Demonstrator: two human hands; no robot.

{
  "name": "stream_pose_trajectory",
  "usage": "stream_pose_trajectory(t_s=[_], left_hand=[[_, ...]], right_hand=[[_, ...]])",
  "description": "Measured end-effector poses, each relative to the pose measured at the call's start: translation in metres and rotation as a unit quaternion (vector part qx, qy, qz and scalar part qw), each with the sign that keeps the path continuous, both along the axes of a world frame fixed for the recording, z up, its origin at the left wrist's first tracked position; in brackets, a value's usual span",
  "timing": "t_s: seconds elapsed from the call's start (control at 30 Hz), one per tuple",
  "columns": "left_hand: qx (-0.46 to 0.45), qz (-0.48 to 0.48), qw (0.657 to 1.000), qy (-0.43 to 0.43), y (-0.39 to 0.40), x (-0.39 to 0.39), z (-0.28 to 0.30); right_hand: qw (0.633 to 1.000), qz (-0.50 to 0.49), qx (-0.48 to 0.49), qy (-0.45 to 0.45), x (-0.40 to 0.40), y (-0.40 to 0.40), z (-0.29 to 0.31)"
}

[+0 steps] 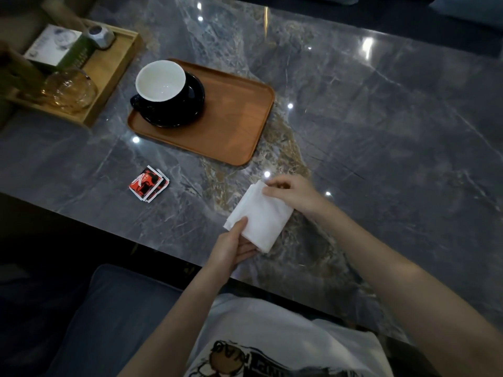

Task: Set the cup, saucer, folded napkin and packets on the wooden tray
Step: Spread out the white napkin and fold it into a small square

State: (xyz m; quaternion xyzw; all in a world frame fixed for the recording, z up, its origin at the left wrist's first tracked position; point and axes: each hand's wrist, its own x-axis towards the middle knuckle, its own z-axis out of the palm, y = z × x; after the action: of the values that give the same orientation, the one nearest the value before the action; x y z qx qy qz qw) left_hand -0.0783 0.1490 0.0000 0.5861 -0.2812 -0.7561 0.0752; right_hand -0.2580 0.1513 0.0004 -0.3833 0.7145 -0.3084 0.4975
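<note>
A white folded napkin point(261, 219) lies on the grey marble table near its front edge. My left hand point(231, 247) grips its near corner, thumb on top. My right hand point(291, 193) pinches its far corner. Further back sits the brown wooden tray point(234, 126). On the tray's left half a dark cup point(160, 84) with a white inside stands on a dark saucer point(190, 110), its handle pointing to the near left. Red and white packets point(148, 183) lie stacked on the table, left of the napkin and in front of the tray.
A lighter wooden box tray point(114, 66) at the far left holds a green-and-white box point(58, 49), a grey faceted pot point(100, 36) and an amber glass bowl point(69, 89). The table's front edge runs diagonally just below my hands.
</note>
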Motion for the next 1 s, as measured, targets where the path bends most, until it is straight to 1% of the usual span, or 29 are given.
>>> stream_pose_trajectory(t_s=[0.1,0.17,0.23,0.3,0.37,0.43,0.5,0.57,0.63,0.7,0.8,0.9,1.0], left_hand=[[0.009,-0.008,1.000,0.008,0.000,0.002,0.001],[0.031,-0.003,0.999,0.018,-0.002,0.002,0.003],[0.025,0.016,0.999,0.021,-0.003,0.002,0.006],[-0.030,0.056,0.998,0.025,-0.004,0.004,0.007],[-0.115,0.087,0.989,0.014,-0.006,0.007,0.007],[-0.199,0.065,0.978,-0.020,-0.009,0.011,0.004],[-0.249,0.009,0.965,-0.076,-0.013,0.012,0.000],[-0.261,-0.034,0.957,-0.121,-0.016,0.012,-0.003],[-0.269,-0.053,0.952,-0.138,-0.017,0.014,-0.006],[-0.280,-0.056,0.949,-0.138,-0.019,0.015,-0.008],[-0.298,-0.031,0.947,-0.119,-0.019,0.012,-0.005],[-0.342,-0.055,0.925,-0.158,-0.018,0.011,-0.003],[-0.380,-0.084,0.898,-0.207,-0.018,0.013,0.000]], right_hand=[[0.999,0.018,-0.027,0.006,0.009,-0.008,-0.001],[0.998,0.044,-0.025,0.041,0.012,-0.010,-0.007],[0.993,0.076,-0.024,0.084,0.013,-0.010,-0.009],[0.992,0.086,-0.024,0.094,0.013,-0.009,-0.010],[0.993,0.078,-0.023,0.085,0.011,-0.008,-0.010],[0.993,0.076,-0.022,0.083,0.011,-0.008,-0.011],[0.993,0.078,-0.018,0.090,0.012,-0.009,-0.012],[0.993,0.074,-0.019,0.094,0.012,-0.010,-0.014],[0.992,0.070,-0.024,0.102,0.013,-0.010,-0.015],[0.992,0.066,-0.033,0.105,0.014,-0.009,-0.016],[0.993,0.047,-0.042,0.102,0.016,-0.007,-0.017],[0.991,0.013,-0.039,0.126,0.021,-0.006,-0.019],[0.979,-0.002,-0.055,0.197,0.032,-0.005,-0.021]])
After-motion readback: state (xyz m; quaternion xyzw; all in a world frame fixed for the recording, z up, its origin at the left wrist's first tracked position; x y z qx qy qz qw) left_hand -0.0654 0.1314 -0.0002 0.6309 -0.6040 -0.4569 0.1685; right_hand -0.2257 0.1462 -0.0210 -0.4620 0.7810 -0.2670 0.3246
